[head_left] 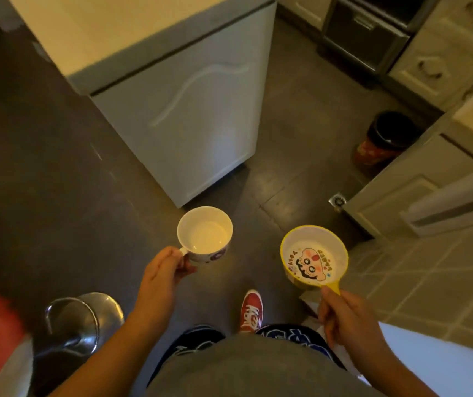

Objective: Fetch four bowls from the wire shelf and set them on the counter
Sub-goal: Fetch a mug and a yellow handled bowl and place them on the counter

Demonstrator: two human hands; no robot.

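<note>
Bowls in both hands, surface ahead and to your left.

Your left hand [163, 270] pinches the white bowl [204, 235] by its handle; your right hand [344, 316] clasps the yellow bowl [314, 257] by its tab. The surface [109, 32] lies beyond both, up and left, nearer the left grip.

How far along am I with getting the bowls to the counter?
Nothing is set down yet on the visible counter. Your left hand carries a white handled bowl; your right hand carries a yellow-rimmed cartoon bowl. Both need placing; two more remain.
</note>
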